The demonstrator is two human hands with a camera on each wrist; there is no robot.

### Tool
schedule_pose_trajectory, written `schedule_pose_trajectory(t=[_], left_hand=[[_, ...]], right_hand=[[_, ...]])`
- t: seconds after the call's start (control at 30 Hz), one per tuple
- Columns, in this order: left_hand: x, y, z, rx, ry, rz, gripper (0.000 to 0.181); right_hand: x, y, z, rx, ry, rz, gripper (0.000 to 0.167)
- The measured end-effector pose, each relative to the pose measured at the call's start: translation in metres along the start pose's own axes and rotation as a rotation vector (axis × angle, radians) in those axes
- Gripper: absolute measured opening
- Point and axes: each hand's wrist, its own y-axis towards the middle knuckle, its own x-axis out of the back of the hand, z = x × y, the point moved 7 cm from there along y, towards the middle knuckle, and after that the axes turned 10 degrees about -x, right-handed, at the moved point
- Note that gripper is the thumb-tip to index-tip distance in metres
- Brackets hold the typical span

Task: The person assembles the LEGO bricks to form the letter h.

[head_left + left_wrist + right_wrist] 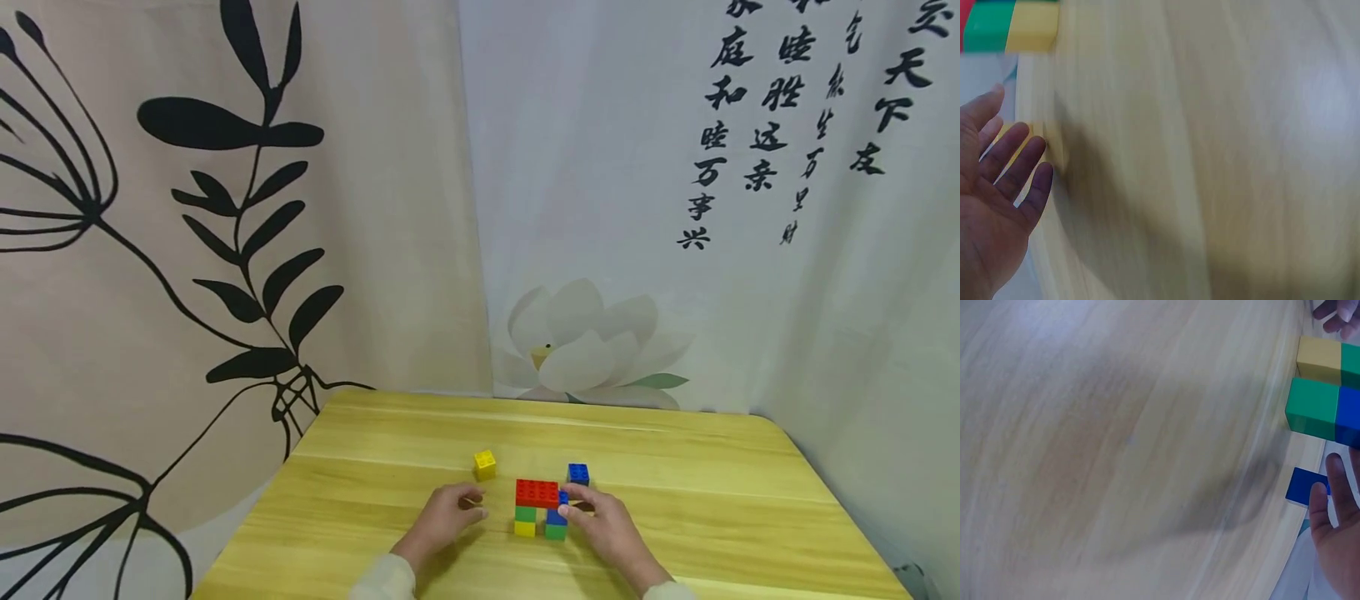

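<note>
Two multicoloured plastic-block columns (525, 522) are supporting a red rectangular plastic brick (536, 492), with the loose left hand (447, 515) to its left, the right hand (607, 523), grip unclear, opposite.

On 1 worktop (712, 475), 7 blks total. Stack (536, 504) = 5 pcs: 1 red blk (536, 490), 2 grn blks (525, 514), 1 ylw blk (525, 529), 1 blu blk (556, 517). Loose = 2 pcs, both nearer worktop's far edge than stack: 1 loose ylw blk (485, 466), 1 loose blu blk (577, 473). Colour tally: red x1, grn x2, ylw x2, blu x2. Hands x2: 1 L hand (447, 512), 1 R hand (609, 523). Sleeves (385, 578) x2, 1 per hand.
</note>
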Motion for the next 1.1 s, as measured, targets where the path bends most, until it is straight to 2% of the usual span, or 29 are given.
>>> schedule_pose_trajectory(t=[0.17, 0.3, 0.6, 0.83, 0.97, 1.1], left_hand=[[0.023, 0.004, 0.010, 0.074, 0.035, -0.077, 0.043], [0.030, 0.013, 0.017, 0.105, 0.028, -0.134, 0.046], [0.029, 0.030, 0.025, 0.126, 0.025, -0.208, 0.053], [0.020, 0.044, 0.038, 0.156, 0.036, -0.238, 0.054], [0.016, 0.050, 0.040, 0.135, 0.075, -0.252, 0.049], [0.015, 0.054, 0.039, 0.122, 0.091, -0.267, 0.036]], right_hand=[[0.001, 0.002, -0.001, -0.013, -0.002, 0.015, 0.044], [0.002, 0.003, -0.001, -0.032, -0.004, 0.015, 0.043], [0.003, 0.003, 0.000, 0.028, 0.003, 0.031, 0.045], [0.004, 0.003, 0.000, 0.035, 0.010, 0.059, 0.046], [0.004, 0.003, 0.000, 0.039, 0.011, 0.079, 0.046], [0.004, 0.005, -0.002, 0.026, 0.015, 0.087, 0.049]])
